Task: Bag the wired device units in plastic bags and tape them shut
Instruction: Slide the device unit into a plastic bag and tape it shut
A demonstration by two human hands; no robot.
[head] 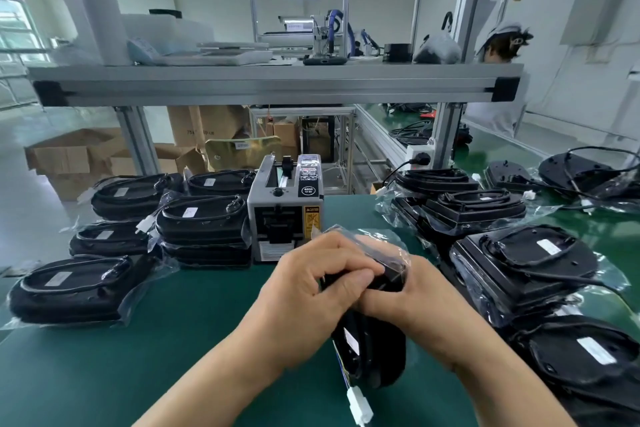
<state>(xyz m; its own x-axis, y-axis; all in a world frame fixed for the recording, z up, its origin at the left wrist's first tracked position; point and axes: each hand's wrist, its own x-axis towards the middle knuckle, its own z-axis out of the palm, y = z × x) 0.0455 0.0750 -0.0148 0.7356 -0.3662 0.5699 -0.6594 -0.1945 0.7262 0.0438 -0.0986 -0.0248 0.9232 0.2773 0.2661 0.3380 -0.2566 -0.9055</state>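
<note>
**I am holding one unit [374, 354] in its bag [391, 248] at the middle, just below the tape machine [284, 215].**

My left hand [311, 288] and right hand [415, 298] are both squeezing the unit and pressing the bag's top folded down. If I am letting go to grab tape, the fold could pop open and the unit could slide out. The white plug [360, 406] is hanging at 6 o'clock and could catch on the mat [173, 340]. I am counting one tape machine, five bagged units [204, 215] on top at 9 to 10 o'clock, four at 2 to 4, and two bare units [575, 166] far at 2; the stacks are hiding more.
</note>
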